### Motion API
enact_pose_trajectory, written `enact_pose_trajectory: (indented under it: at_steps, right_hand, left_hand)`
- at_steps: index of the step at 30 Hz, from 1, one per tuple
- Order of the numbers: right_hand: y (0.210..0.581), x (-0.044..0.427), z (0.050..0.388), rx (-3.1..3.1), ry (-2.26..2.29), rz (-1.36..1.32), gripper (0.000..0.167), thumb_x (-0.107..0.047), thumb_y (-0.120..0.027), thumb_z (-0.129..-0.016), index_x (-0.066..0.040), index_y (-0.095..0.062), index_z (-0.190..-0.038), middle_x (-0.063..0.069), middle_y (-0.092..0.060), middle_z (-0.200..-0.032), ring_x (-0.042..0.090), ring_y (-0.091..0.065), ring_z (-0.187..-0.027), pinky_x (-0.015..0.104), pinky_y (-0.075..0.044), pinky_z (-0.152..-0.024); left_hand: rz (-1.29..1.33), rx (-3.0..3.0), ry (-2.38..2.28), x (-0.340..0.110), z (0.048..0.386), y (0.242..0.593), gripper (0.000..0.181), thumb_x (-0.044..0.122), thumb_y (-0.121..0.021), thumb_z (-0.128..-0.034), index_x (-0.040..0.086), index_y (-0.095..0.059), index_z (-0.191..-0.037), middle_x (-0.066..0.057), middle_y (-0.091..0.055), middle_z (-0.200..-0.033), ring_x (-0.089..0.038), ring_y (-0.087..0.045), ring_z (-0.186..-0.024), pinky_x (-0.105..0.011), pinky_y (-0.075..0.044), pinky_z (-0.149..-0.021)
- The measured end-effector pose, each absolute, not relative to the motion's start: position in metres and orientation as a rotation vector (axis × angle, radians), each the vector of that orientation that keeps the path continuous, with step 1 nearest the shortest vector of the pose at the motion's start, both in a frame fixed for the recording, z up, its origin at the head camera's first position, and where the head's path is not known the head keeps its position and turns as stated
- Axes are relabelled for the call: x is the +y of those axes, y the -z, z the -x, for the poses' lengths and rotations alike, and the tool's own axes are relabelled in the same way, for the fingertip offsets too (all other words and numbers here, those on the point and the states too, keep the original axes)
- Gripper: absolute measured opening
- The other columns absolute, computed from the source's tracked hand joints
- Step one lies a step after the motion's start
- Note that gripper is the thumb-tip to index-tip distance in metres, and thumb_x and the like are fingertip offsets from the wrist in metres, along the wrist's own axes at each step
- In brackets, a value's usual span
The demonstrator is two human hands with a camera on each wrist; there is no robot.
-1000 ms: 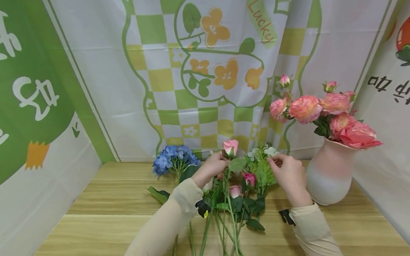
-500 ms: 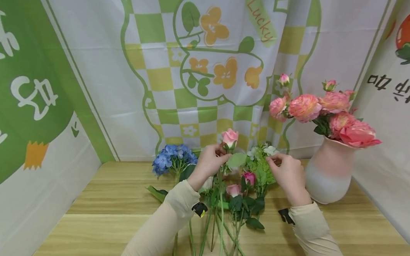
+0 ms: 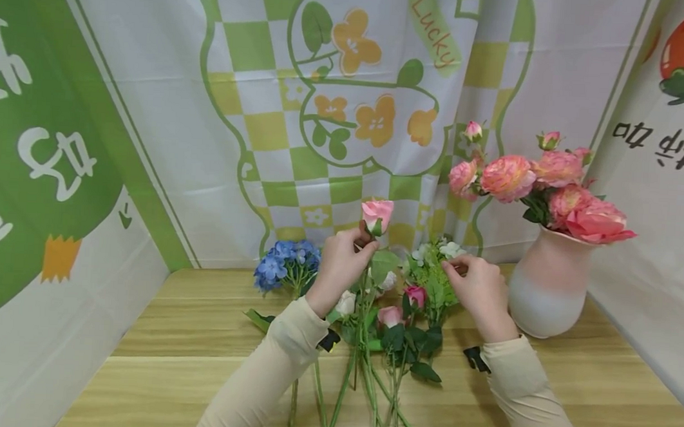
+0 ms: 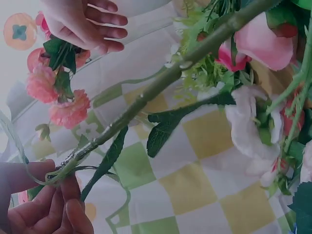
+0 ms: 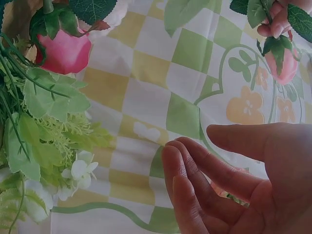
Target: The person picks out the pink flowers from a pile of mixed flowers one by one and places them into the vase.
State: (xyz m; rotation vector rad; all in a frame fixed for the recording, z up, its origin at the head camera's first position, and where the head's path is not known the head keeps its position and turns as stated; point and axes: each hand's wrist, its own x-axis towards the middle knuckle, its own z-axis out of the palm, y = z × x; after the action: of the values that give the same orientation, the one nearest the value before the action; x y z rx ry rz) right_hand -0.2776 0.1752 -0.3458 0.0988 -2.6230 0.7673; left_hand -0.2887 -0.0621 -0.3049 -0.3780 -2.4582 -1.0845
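Observation:
In the head view my left hand [image 3: 339, 265] pinches a pale pink rose [image 3: 377, 216] just under its bloom, the stem hanging down over the other flowers. The left wrist view shows the thumb and fingers [image 4: 48, 200] closed round that green stem [image 4: 141, 100]. My right hand [image 3: 480, 292] hovers beside white blossoms [image 3: 450, 250] and light green foliage; in the right wrist view its relaxed, slightly bent fingers hold nothing. Below the hands lie a magenta rose [image 3: 416, 296], another pink rose [image 3: 391, 317] and a white rose [image 3: 346, 303], their stems crossing.
A pink and white vase [image 3: 550, 285] with pink flowers [image 3: 509, 178] stands at the right, close to my right hand. Blue hydrangea [image 3: 281, 265] lies left of my left hand on the wooden table [image 3: 185, 334]. A checked cloth [image 3: 265, 132] hangs behind.
My left hand has risen and moved slightly left with the pink rose, uncovering more of the white rose below. The right hand has hardly moved.

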Motion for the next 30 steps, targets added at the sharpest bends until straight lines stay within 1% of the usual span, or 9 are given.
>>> enact_pose_trajectory:
  at_steps: [6,10,15,21,25,28,30]
  right_hand:
    - [0.345,0.175,0.277,-2.629,-0.764,-0.099,0.034,-0.043,-0.056,-0.093,-0.013,-0.072,-0.098,0.008,-0.071,-0.081,0.015,-0.056,-0.054,0.028,-0.040,-0.043]
    - [0.343,0.173,0.276,-2.633,-0.777,-0.095,0.034,-0.042,-0.055,-0.094,-0.013,-0.072,-0.100,0.007,-0.071,-0.083,0.014,-0.056,-0.053,0.028,-0.040,-0.043]
    - [0.340,0.169,0.273,-2.590,-0.792,-0.114,0.036,-0.044,-0.055,-0.093,-0.013,-0.072,-0.101,0.008,-0.072,-0.085,0.015,-0.058,-0.055,0.028,-0.040,-0.043]
    - [0.336,0.160,0.270,-2.477,-0.826,-0.152,0.040,-0.050,-0.055,-0.092,-0.016,-0.074,-0.098,0.006,-0.073,-0.084,0.018,-0.064,-0.064,0.032,-0.046,-0.050]
    - [0.332,0.151,0.269,-2.416,-0.845,-0.170,0.040,-0.050,-0.056,-0.091,-0.015,-0.074,-0.097,0.006,-0.073,-0.083,0.019,-0.066,-0.068,0.035,-0.050,-0.054]
    - [0.327,0.143,0.268,-2.396,-0.870,-0.182,0.036,-0.046,-0.059,-0.091,-0.014,-0.074,-0.096,0.006,-0.073,-0.083,0.019,-0.067,-0.067,0.036,-0.051,-0.054]
    - [0.325,0.138,0.269,-2.373,-0.892,-0.202,0.034,-0.044,-0.061,-0.090,-0.013,-0.075,-0.095,0.006,-0.073,-0.081,0.019,-0.066,-0.067,0.037,-0.051,-0.056]
  left_hand:
    - [0.375,-2.393,1.160,-0.068,0.288,0.302,0.013,0.025,-0.069,-0.0869,0.013,-0.073,-0.086,0.000,-0.070,-0.076,-0.011,-0.059,-0.060,-0.025,-0.046,-0.051]
    - [0.371,-2.326,1.222,-0.073,0.286,0.298,0.014,0.024,-0.071,-0.0852,0.011,-0.075,-0.086,-0.002,-0.071,-0.075,-0.011,-0.061,-0.059,-0.025,-0.046,-0.049]
    - [0.357,-2.246,1.299,-0.081,0.283,0.294,0.015,0.026,-0.071,-0.0855,0.013,-0.076,-0.087,-0.003,-0.072,-0.076,-0.013,-0.061,-0.059,-0.026,-0.045,-0.047]
    - [0.316,-2.140,1.383,-0.090,0.279,0.290,0.015,0.026,-0.072,-0.0842,0.014,-0.077,-0.090,-0.005,-0.072,-0.078,-0.016,-0.062,-0.060,-0.029,-0.045,-0.048]
    - [0.300,-2.046,1.434,-0.096,0.275,0.286,0.017,0.027,-0.071,-0.0854,0.012,-0.076,-0.093,-0.006,-0.072,-0.082,-0.017,-0.060,-0.059,-0.027,-0.041,-0.048]
    - [0.299,-1.945,1.480,-0.101,0.273,0.282,0.019,0.026,-0.069,-0.0868,0.009,-0.076,-0.094,-0.008,-0.072,-0.084,-0.015,-0.056,-0.055,-0.025,-0.036,-0.045]
    - [0.285,-1.884,1.514,-0.102,0.272,0.281,0.020,0.025,-0.069,-0.0870,0.008,-0.075,-0.095,-0.009,-0.072,-0.085,-0.012,-0.054,-0.053,-0.024,-0.035,-0.045]
